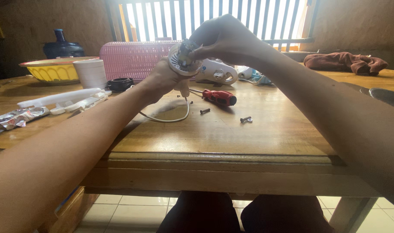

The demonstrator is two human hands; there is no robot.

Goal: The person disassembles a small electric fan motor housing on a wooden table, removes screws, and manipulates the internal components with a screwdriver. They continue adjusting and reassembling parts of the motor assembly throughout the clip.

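my left hand (pixel 162 80) is wrapped shut around the round white housing (pixel 182 60), held up over the far middle of the wooden table (pixel 248 133), its white cord (pixel 171 117) trailing down to the tabletop. my right hand (pixel 225 39) comes from above, fingertips pinched closed on the small metal part (pixel 187 48) at its centre. i judge it best to brace the housing steady, work that part gently, and mind the loose screws (pixel 225 115) and the red screwdriver (pixel 218 97) below.

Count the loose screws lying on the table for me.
2: one screw beside the white cord, one further right, below the red screwdriver. Others may be hidden.
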